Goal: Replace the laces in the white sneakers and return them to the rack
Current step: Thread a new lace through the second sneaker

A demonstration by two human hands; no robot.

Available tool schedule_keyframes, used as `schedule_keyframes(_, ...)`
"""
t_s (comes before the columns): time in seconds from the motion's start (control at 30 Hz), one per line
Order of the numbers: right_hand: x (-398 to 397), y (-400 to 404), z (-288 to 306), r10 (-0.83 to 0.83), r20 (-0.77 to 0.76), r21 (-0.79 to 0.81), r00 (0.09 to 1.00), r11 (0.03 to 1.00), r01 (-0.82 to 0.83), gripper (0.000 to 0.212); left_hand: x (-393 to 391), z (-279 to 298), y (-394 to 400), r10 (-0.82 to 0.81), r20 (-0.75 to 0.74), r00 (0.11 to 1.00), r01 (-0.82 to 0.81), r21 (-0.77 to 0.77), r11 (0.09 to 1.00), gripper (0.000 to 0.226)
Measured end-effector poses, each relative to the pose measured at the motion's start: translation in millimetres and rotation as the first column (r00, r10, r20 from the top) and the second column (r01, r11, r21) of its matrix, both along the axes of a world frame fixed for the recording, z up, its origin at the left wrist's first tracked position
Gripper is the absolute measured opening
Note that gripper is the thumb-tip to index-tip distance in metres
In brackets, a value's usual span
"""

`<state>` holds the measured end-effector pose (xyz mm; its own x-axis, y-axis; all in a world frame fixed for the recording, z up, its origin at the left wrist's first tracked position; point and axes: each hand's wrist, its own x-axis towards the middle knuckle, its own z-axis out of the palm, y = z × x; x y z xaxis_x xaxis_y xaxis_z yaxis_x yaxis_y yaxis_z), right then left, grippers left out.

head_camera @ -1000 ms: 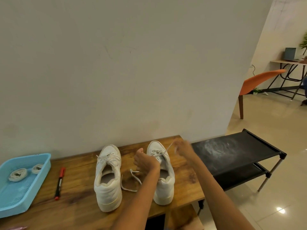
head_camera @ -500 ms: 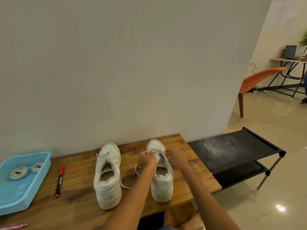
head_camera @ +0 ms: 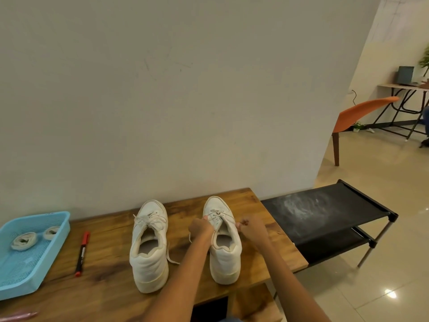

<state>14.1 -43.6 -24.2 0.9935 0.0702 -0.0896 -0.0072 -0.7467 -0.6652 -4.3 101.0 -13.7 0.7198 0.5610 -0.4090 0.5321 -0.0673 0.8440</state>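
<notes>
Two white sneakers stand heel-towards-me on the wooden table (head_camera: 109,282). The left sneaker (head_camera: 149,245) is laced, with a loose lace end trailing to its right. The right sneaker (head_camera: 224,242) has a white lace (head_camera: 217,216) across its upper eyelets. My left hand (head_camera: 200,228) is fisted against that shoe's left side, pinching the lace. My right hand (head_camera: 251,230) is fisted at the shoe's right side, gripping the other lace end. The black two-shelf rack (head_camera: 334,214) stands to the right of the table, with nothing on its top shelf.
A light blue plastic tray (head_camera: 59,231) at the table's left end holds two rolled-up laces (head_camera: 24,240). A red and black marker (head_camera: 82,252) lies between the tray and the left sneaker. A plain wall rises behind the table. An orange chair (head_camera: 357,117) stands far right.
My right hand, which was pulling the lace up and out a second ago, has come down beside the right sneaker. Both hands now sit close on either side of its tongue.
</notes>
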Motion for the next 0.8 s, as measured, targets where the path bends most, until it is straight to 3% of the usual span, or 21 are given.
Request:
schedule_keyframes(0.1, 0, 6, 8, 0.001, -0.014, -0.051, 1.000, 0.999, -0.001, 0.026, -4, 2, -2, 0.026, -0.005, 1.000, -0.026, 0.012, 1.000, 0.039)
schedule_keyframes(0.17, 0, 7, 17, 0.044, -0.035, -0.163, 0.998, 0.985, -0.049, 0.019, -3, 0, -1, 0.016, 0.027, 0.999, -0.020, 0.168, 0.986, 0.034)
schedule_keyframes(0.23, -1, 2, 30, 0.119, -0.066, -0.239, 0.991, 0.962, -0.132, 0.007, -6, 5, 2, 0.012, 0.186, 0.982, -0.067, 0.294, 0.953, 0.023)
schedule_keyframes(0.33, -2, -2, 47, 0.184, -0.026, -0.277, 0.983, 0.943, -0.184, 0.055, -12, 15, 5, -0.166, 0.335, 0.927, 0.023, 0.393, 0.919, 0.015)
schedule_keyframes(0.4, -1, 2, 54, 0.182, 0.016, -0.240, 0.983, 0.955, -0.173, 0.082, -16, 25, 5, -0.379, 0.228, 0.897, 0.257, 0.428, 0.866, 0.007)
schedule_keyframes(0.43, -1, 6, 57, 0.174, 0.032, -0.245, 0.984, 0.956, -0.161, 0.087, -17, 31, 3, -0.476, 0.118, 0.872, 0.377, 0.459, 0.804, 0.015)
schedule_keyframes(0.5, -3, 14, 67, 0.143, 0.118, -0.288, 0.983, 0.952, -0.104, 0.072, -17, 41, 2, -0.561, -0.125, 0.818, 0.535, 0.524, 0.663, 0.028)
schedule_keyframes(0.57, -7, 23, 79, 0.165, 0.116, -0.369, 0.979, 0.922, -0.112, 0.044, -16, 44, 0, -0.537, -0.235, 0.810, 0.557, 0.593, 0.582, 0.040)
schedule_keyframes(0.63, -15, 33, 83, 0.216, 0.073, -0.418, 0.974, 0.893, -0.167, 0.021, -19, 38, 0, -0.484, -0.162, 0.860, 0.470, 0.621, 0.627, 0.035)
schedule_keyframes(0.7, -23, 45, 76, 0.186, 0.107, -0.395, 0.977, 0.910, -0.130, 0.039, -23, 24, 5, -0.437, -0.010, 0.900, 0.352, 0.609, 0.711, 0.026)
schedule_keyframes(0.8, -35, 58, 56, 0.074, 0.211, -0.264, 0.975, 0.964, -0.016, 0.031, -31, 10, 6, -0.355, 0.160, 0.921, 0.245, 0.470, 0.848, 0.038)
